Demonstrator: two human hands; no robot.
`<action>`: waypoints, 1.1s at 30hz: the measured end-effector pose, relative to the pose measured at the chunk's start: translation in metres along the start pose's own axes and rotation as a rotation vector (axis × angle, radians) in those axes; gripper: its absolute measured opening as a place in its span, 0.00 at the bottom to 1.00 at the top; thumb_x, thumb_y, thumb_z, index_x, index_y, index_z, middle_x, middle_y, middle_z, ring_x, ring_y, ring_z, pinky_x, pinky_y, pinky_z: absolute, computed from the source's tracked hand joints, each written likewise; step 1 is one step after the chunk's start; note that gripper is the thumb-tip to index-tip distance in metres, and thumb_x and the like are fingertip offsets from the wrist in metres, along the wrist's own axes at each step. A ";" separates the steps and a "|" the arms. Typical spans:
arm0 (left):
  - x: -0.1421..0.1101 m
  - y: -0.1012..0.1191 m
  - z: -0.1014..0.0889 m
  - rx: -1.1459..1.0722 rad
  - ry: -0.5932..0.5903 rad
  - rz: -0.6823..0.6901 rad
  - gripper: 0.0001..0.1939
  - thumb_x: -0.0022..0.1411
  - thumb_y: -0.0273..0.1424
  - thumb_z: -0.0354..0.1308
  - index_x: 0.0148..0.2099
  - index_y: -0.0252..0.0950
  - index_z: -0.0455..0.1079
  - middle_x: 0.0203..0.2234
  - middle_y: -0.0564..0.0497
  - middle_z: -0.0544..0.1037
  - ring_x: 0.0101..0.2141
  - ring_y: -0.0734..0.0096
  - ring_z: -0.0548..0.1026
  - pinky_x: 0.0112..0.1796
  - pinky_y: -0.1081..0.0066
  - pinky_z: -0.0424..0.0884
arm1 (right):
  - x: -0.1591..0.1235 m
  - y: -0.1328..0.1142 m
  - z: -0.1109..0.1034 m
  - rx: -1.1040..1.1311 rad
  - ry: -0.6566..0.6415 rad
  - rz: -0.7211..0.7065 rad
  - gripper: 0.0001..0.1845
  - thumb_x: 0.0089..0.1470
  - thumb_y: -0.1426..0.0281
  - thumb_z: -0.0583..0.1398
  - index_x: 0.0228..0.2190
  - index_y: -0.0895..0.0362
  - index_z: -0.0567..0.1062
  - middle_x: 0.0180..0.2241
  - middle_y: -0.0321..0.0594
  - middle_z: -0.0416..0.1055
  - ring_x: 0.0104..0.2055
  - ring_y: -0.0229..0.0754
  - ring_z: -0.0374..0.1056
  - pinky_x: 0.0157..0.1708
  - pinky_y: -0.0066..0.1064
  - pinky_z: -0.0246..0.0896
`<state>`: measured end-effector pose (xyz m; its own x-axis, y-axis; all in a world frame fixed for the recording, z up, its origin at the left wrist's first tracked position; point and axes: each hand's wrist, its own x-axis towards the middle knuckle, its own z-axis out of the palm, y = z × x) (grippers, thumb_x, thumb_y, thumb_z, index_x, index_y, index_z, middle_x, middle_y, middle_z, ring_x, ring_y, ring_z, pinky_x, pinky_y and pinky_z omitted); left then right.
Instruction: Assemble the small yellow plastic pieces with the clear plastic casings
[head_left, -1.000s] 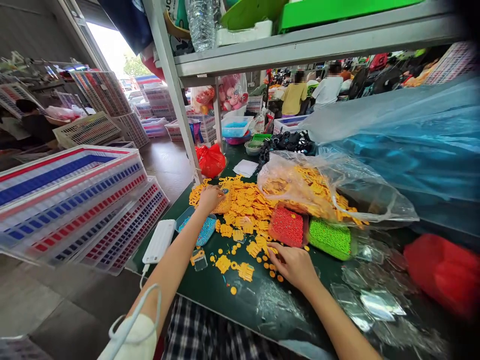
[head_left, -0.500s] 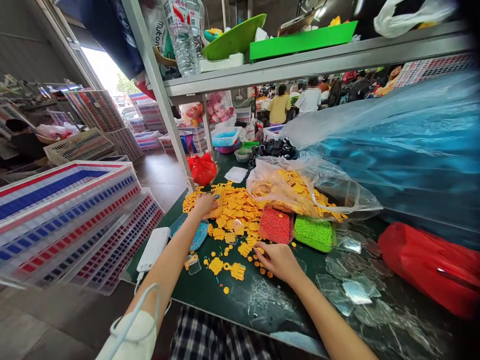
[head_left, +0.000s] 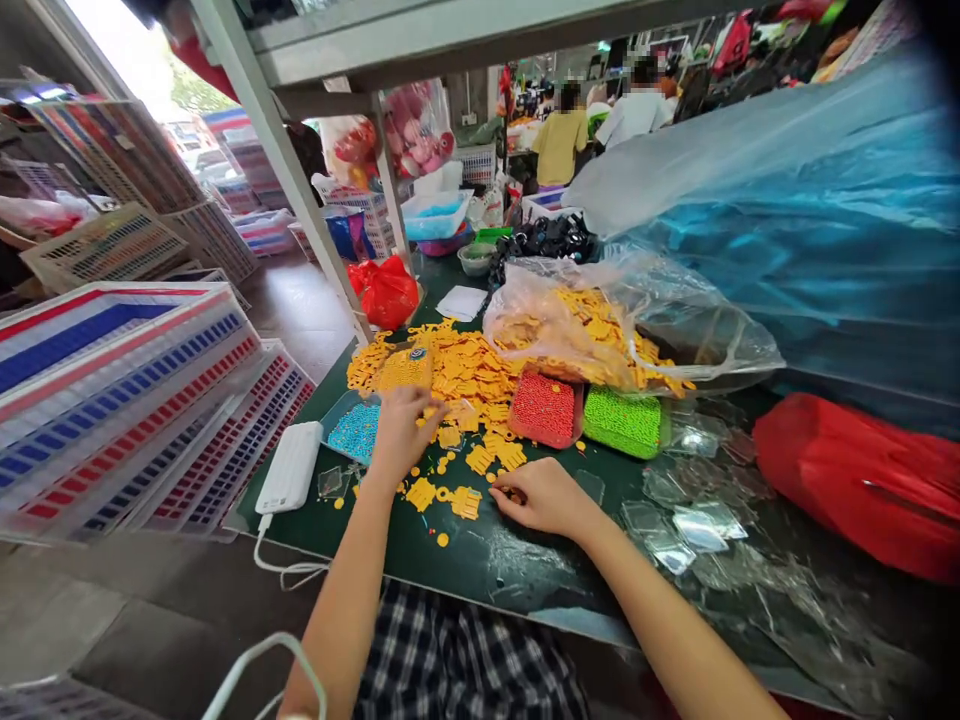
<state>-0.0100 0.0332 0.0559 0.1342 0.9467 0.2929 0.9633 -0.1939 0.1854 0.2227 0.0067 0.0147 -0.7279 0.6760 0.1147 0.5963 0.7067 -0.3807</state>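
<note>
My left hand [head_left: 400, 432] hovers over loose yellow plastic pieces [head_left: 459, 372] heaped on the dark green table [head_left: 465, 560]. Its fingers are curled, and what they hold is hidden. It is just right of a tray of blue beads [head_left: 352, 430] and just below a small yellow packet [head_left: 405, 368]. My right hand [head_left: 541, 496] rests on the table with thumb and finger pinched on a small yellow piece. Trays of red beads [head_left: 546, 408] and green beads [head_left: 622, 420] lie just beyond it.
A clear bag of yellow pieces [head_left: 577, 325] lies behind the trays. Clear plastic cases [head_left: 679, 522] and a red bag [head_left: 862, 480] lie to the right. A white power bank [head_left: 289, 478] sits at the table's left edge, beside stacked baskets [head_left: 135, 400]. People stand far behind.
My left hand has pulled back from the yellow packet at the pile's far left toward me. My right hand has stayed pinching among the loose pieces. The camera has tipped downward.
</note>
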 end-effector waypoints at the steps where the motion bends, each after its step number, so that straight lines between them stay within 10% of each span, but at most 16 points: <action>1: -0.016 0.007 0.006 -0.056 -0.027 0.060 0.09 0.66 0.37 0.56 0.39 0.40 0.76 0.38 0.49 0.75 0.41 0.64 0.72 0.44 0.64 0.68 | 0.000 -0.001 -0.001 0.006 -0.022 0.000 0.14 0.57 0.69 0.55 0.28 0.55 0.80 0.23 0.37 0.77 0.24 0.35 0.68 0.25 0.28 0.43; 6: -0.066 0.017 0.034 -0.324 -0.161 0.302 0.12 0.68 0.36 0.53 0.37 0.38 0.76 0.35 0.48 0.73 0.38 0.65 0.70 0.39 0.66 0.67 | 0.000 -0.006 -0.003 0.022 -0.078 -0.026 0.11 0.54 0.70 0.56 0.28 0.54 0.80 0.23 0.36 0.76 0.23 0.34 0.64 0.25 0.29 0.40; 16: -0.082 0.010 0.047 -0.322 -0.096 0.366 0.12 0.69 0.36 0.52 0.38 0.39 0.76 0.32 0.49 0.73 0.35 0.67 0.69 0.39 0.65 0.65 | 0.000 -0.006 0.004 -0.016 -0.080 -0.064 0.15 0.53 0.69 0.55 0.36 0.49 0.81 0.20 0.36 0.74 0.20 0.34 0.60 0.24 0.32 0.34; 33: -0.078 0.005 0.049 -0.415 -0.071 0.146 0.13 0.68 0.38 0.52 0.42 0.44 0.78 0.34 0.48 0.75 0.37 0.64 0.70 0.39 0.63 0.67 | 0.001 -0.004 0.010 0.006 -0.088 -0.066 0.14 0.52 0.70 0.55 0.33 0.52 0.81 0.21 0.35 0.74 0.21 0.34 0.61 0.23 0.31 0.35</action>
<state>-0.0039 -0.0294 -0.0120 0.2914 0.9143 0.2814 0.7600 -0.3999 0.5123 0.2166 0.0027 0.0072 -0.7928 0.6066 0.0588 0.5440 0.7478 -0.3806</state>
